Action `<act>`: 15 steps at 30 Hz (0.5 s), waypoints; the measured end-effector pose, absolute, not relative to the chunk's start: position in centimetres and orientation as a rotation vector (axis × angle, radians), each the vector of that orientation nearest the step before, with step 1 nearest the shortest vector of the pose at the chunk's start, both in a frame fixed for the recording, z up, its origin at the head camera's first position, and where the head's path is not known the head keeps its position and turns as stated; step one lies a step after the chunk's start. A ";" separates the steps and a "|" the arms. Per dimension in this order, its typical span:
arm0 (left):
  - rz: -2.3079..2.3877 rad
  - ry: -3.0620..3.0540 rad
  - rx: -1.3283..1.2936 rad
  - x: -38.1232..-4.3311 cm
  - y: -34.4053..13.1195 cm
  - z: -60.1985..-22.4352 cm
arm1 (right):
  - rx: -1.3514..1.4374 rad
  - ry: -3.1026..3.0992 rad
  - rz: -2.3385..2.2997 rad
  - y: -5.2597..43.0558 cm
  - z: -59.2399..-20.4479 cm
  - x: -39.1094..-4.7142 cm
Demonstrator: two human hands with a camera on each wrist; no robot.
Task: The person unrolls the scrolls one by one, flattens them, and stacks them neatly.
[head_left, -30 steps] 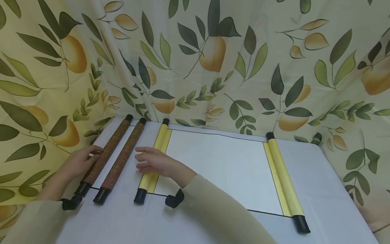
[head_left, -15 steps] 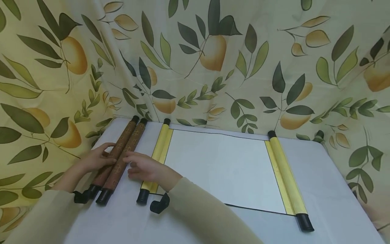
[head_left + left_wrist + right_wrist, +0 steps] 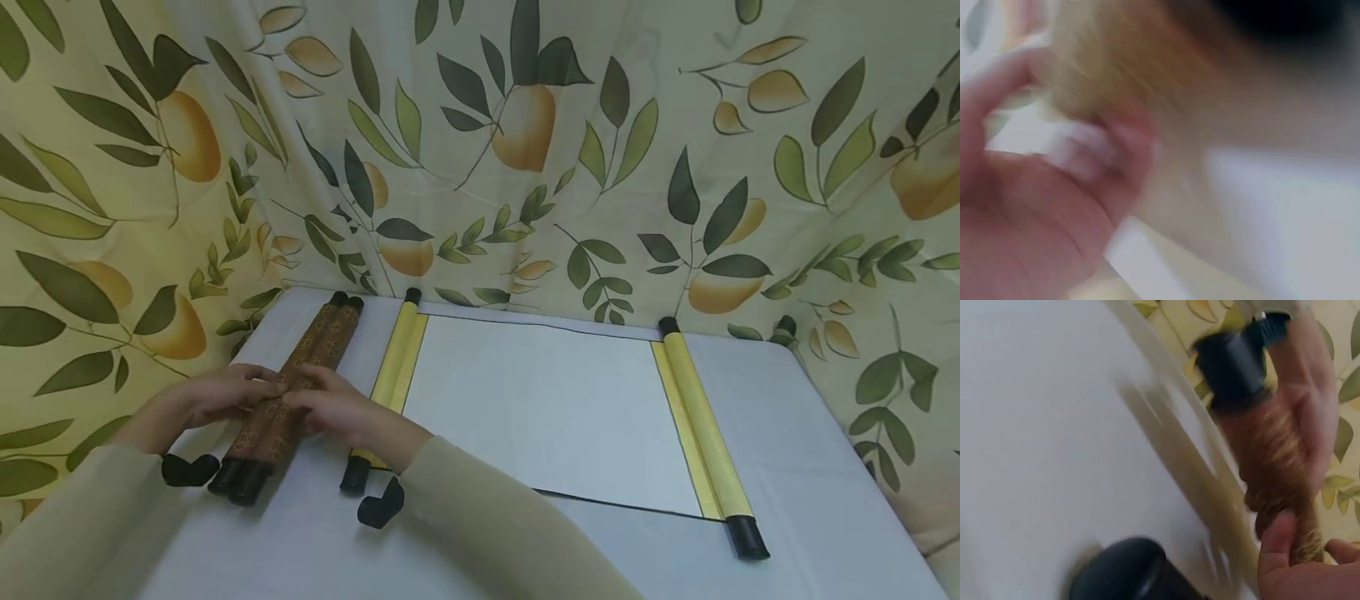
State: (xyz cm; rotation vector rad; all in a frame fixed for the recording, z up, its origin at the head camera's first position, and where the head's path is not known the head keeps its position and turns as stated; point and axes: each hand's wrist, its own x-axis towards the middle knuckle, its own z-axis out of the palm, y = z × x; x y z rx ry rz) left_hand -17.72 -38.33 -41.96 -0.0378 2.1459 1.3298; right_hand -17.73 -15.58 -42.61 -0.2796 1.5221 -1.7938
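Observation:
A brown patterned scroll (image 3: 251, 437) with black end caps lies at the table's left in the head view, its two rollers side by side. My left hand (image 3: 217, 396) grips it from the left, and my right hand (image 3: 348, 408) holds it from the right with the thumb against the rollers. The right wrist view shows the brown scroll (image 3: 1263, 440) between both hands, close over its shadow on the table. In the left wrist view, the palm and curled fingers of the left hand (image 3: 1035, 212) are blurred beside the scroll (image 3: 1116, 56).
A second scroll (image 3: 540, 400) lies unrolled to the right, a blank white sheet between yellow rollers with black caps. Its left roller (image 3: 390, 358) passes under my right forearm. Behind the white table (image 3: 810, 433) hangs a curtain (image 3: 465, 208) printed with fruit and leaves.
The brown scroll's left roller has moved right until it lies alongside the other. My right hand has moved left from above the yellow roller onto the brown scroll; both hands now hold it.

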 end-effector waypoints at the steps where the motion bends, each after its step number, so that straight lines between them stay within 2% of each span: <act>1: 1.371 2.131 -0.038 -17.3 -38.1 -41.9 | -0.302 1.572 -1.790 -15.3 -42.7 -17.7; 8: 1.678 2.101 -0.061 -15.0 -34.9 -40.8 | -0.570 1.863 -1.713 -13.1 -42.7 -18.3; 15: 1.760 2.126 -0.004 -13.7 -30.3 -38.4 | -0.734 1.760 -1.806 -9.3 -41.7 -19.0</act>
